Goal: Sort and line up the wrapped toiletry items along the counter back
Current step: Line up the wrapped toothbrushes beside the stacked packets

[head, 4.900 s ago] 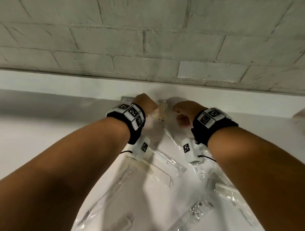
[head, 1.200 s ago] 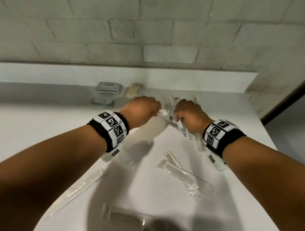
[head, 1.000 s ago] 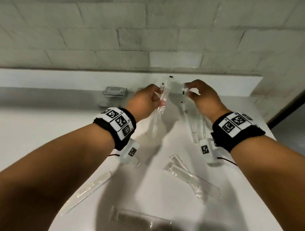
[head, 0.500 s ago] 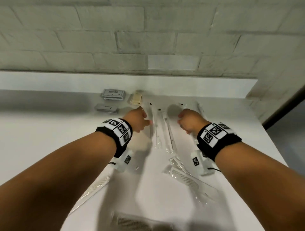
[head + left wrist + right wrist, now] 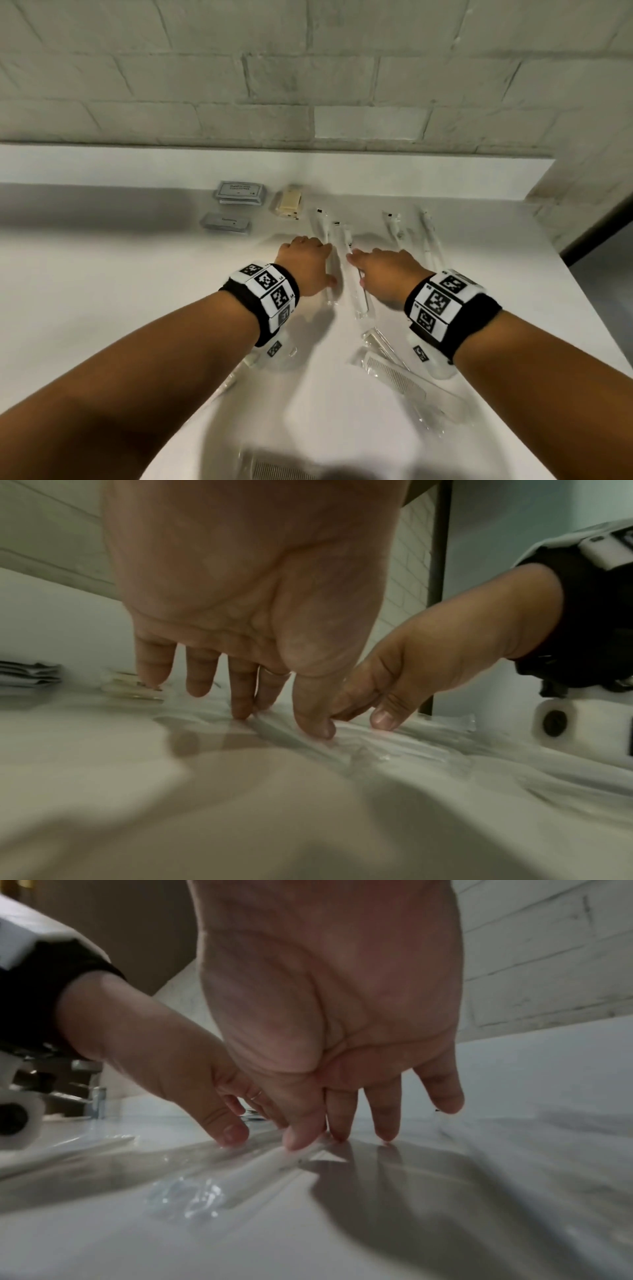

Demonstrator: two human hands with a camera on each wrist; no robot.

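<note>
Overhead, the head view shows both hands flat over two clear-wrapped toothbrushes lying side by side near the back of the white table point(image 5: 102, 308): the left hand point(image 5: 303, 265) on the left wrapped toothbrush point(image 5: 323, 228), the right hand point(image 5: 385, 272) on the right wrapped toothbrush point(image 5: 358, 291). Only this view gives the row behind: grey sachets point(image 5: 239, 192) stacked at the left, a cream soap bar point(image 5: 290, 202) beside them, and two more wrapped brushes point(image 5: 394, 226) to the right, near the table's right edge. Wrapped combs point(image 5: 394, 377) lie nearer the person, one cut off at the bottom of the frame. Bare table lies to the left of the sachets.

Lower down, the left wrist view shows the left hand point(image 5: 246, 593) spread, its fingertips point(image 5: 241, 710) and thumb pressing the crinkled wrap point(image 5: 377, 748) and gripping nothing; the right hand point(image 5: 421, 666) presses beside it, thumbs nearly touching.

Likewise, the right wrist view shows the right hand point(image 5: 329, 993) with straight fingers, tips on the film over a white handle point(image 5: 260, 1167). The brush heads are hidden under the fingers, and blur smears the foreground.
</note>
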